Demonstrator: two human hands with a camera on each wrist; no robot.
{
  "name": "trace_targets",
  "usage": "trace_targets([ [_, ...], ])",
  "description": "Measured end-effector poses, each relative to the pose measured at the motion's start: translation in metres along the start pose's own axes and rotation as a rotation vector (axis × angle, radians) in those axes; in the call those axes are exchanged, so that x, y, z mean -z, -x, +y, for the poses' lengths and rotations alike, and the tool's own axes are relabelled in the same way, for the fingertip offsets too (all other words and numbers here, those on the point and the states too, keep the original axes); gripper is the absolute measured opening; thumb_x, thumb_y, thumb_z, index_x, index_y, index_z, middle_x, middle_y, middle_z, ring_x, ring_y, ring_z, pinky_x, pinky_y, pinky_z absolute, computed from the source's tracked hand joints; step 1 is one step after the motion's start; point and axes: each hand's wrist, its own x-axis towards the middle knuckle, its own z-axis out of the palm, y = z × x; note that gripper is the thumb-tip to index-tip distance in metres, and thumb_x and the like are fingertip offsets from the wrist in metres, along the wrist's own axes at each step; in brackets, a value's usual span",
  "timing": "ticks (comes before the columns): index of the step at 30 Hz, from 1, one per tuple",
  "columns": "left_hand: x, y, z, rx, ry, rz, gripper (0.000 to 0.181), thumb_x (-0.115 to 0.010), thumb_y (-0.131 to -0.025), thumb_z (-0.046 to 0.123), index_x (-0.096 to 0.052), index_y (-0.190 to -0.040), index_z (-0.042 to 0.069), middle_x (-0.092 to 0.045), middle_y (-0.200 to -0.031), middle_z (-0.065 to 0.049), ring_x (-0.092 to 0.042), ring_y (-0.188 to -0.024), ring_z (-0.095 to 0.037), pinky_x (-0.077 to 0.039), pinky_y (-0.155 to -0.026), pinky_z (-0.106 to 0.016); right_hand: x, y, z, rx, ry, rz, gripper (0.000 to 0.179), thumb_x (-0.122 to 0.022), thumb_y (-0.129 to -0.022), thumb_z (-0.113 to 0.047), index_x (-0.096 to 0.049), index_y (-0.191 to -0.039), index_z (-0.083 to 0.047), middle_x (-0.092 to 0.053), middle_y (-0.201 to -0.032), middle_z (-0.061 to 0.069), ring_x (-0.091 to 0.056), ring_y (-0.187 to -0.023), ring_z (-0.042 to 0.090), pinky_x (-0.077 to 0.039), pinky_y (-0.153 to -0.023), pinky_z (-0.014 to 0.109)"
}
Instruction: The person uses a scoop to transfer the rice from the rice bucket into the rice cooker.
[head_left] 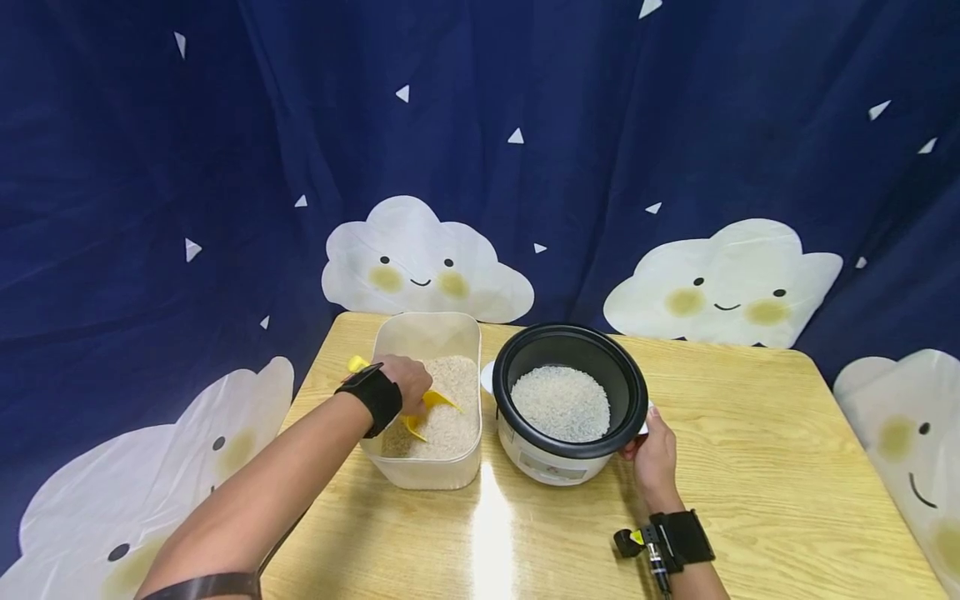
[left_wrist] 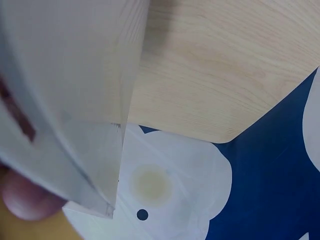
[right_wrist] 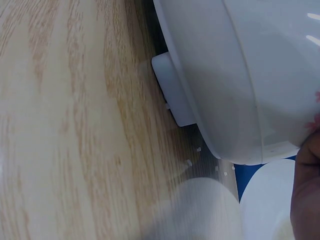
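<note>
In the head view my left hand [head_left: 408, 383] reaches into a translucent white bin [head_left: 435, 477] of rice [head_left: 453, 433]. It grips a yellow scoop [head_left: 441, 400], whose blade dips into the grains; the scoop's handle is mostly hidden by the hand. To the right stands a white rice cooker [head_left: 551, 467] with a black inner pot [head_left: 630, 375] holding white rice [head_left: 562, 404]. My right hand [head_left: 656, 458] holds the cooker's right side handle [head_left: 645, 419]. In the left wrist view the bin's wall [left_wrist: 80, 75] covers most of the hand.
Bin and cooker stand side by side on a wooden table [head_left: 772, 450]. A dark blue curtain [head_left: 570, 100] with cloud prints hangs behind it. A few loose grains [right_wrist: 189, 163] lie beside the cooker's foot [right_wrist: 172, 90].
</note>
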Motion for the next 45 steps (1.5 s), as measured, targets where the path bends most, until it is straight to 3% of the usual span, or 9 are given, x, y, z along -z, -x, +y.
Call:
trace_targets([
  [8, -0.004, 0.001, 0.001, -0.004, 0.016, -0.024, 0.023, -0.065, -0.097, 0.033, -0.071, -0.095, 0.011, -0.054, -0.071, -0.001, -0.053, -0.067, -0.02, -0.042, -0.064, -0.034, -0.001, 0.001, -0.002, -0.003, 0.001, 0.001, 0.053, -0.029, -0.112, -0.027, -0.058, -0.068, -0.019, -0.047, -0.049, -0.003, -0.043, -0.043, 0.008, -0.039, -0.045, 0.024],
  [20, -0.006, -0.001, 0.003, -0.019, 0.018, -0.018, 0.023, -0.063, -0.098, 0.032, -0.07, -0.09, 0.011, -0.056, -0.072, -0.001, -0.052, -0.066, -0.021, -0.041, -0.063, -0.035, 0.0, 0.0, -0.001, -0.006, 0.011, 0.015, 0.054, -0.029, -0.112, -0.028, -0.057, -0.066, -0.019, -0.047, -0.049, -0.005, -0.044, -0.043, 0.008, -0.04, -0.046, 0.024],
  [28, -0.005, -0.001, 0.002, -0.015, 0.031, -0.032, 0.027, -0.063, -0.098, 0.036, -0.073, -0.099, 0.01, -0.056, -0.071, -0.001, -0.053, -0.066, -0.02, -0.04, -0.063, -0.031, 0.0, -0.001, 0.001, 0.016, 0.019, 0.0, 0.055, -0.027, -0.112, -0.029, -0.055, -0.066, -0.018, -0.047, -0.05, -0.006, -0.043, -0.044, 0.005, -0.039, -0.047, 0.022],
  [36, -0.01, -0.006, 0.002, -0.018, 0.027, -0.014, 0.024, -0.063, -0.098, 0.035, -0.071, -0.094, 0.013, -0.057, -0.073, -0.001, -0.053, -0.067, -0.02, -0.041, -0.062, -0.034, 0.0, 0.0, 0.0, -0.023, -0.021, 0.027, 0.055, -0.028, -0.112, -0.029, -0.056, -0.065, -0.019, -0.047, -0.049, -0.006, -0.043, -0.043, 0.006, -0.039, -0.046, 0.023],
  [45, -0.014, -0.012, 0.0, -0.024, 0.029, -0.027, 0.026, -0.062, -0.098, 0.037, -0.066, -0.085, 0.015, -0.054, -0.071, 0.002, -0.052, -0.066, -0.019, -0.04, -0.061, -0.034, -0.003, 0.001, -0.001, -0.02, -0.057, 0.004, 0.053, -0.028, -0.112, -0.03, -0.053, -0.067, -0.018, -0.046, -0.049, -0.006, -0.042, -0.044, 0.007, -0.036, -0.047, 0.024],
])
